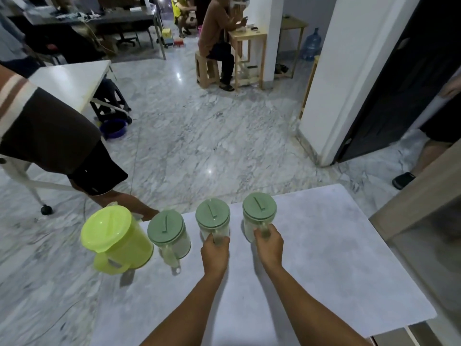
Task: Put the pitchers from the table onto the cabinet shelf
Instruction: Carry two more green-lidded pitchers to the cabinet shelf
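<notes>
Head view: pitchers (212, 218) at table (324, 258) edge.

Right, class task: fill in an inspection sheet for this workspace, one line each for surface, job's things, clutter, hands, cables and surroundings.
Surface: white table, bare apart from the pitchers.
Job's things: four lidded pitchers in a row along the far edge; yellow pitcher at the left corner, then three green-lidded ones: left pitcher, middle pitcher, right pitcher. All upright.
Clutter: nothing seen on the table.
Hands: left hand has a grip on the middle pitcher's handle; right hand on the right pitcher's handle.
Cables: nothing seen on the table; a thin cable lies on the floor at the left.
Surroundings: marble floor, a bystander close at the left, a seated person further off, cabinet at the right.
</notes>
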